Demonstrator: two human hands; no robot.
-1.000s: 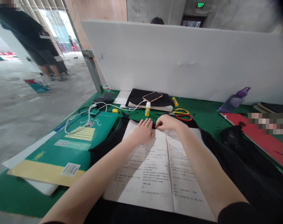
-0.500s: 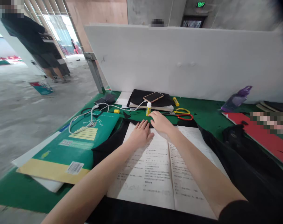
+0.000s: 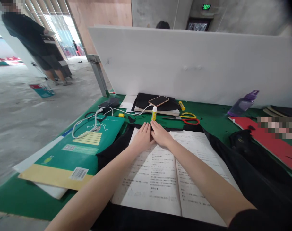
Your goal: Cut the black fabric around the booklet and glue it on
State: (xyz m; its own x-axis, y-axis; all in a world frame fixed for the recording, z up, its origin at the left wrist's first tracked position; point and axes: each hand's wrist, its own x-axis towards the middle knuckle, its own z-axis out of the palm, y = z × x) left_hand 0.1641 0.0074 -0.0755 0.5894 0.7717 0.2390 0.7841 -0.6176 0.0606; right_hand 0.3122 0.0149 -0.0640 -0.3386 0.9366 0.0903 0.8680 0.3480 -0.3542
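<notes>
An open book (image 3: 162, 179) of printed pages lies on black cloth (image 3: 109, 154). My left hand (image 3: 142, 138) rests flat on the top edge of its left page, fingers stretched forward. Beside it my right hand (image 3: 161, 134) also lies flat, and the fingertips of both hands nearly meet where the cloth borders the page. Whatever is under the palms is hidden. Just beyond my right fingertips stands an uncapped glue stick (image 3: 154, 113), upright with its white end on top. Scissors (image 3: 183, 118) with yellow and red handles lie to its right.
A green workbook (image 3: 85, 154) with a white cable (image 3: 75, 128) lies at left. Behind the glue stick, a phone (image 3: 158, 101) sits on a black-covered book. A yellow cap (image 3: 121, 115), purple bottle (image 3: 243, 103) and red folder (image 3: 268, 138) are around. A white partition (image 3: 184, 61) closes the back.
My right hand has moved left and back from beside the glue stick, down next to my left hand. The left hand has stayed almost in place.
</notes>
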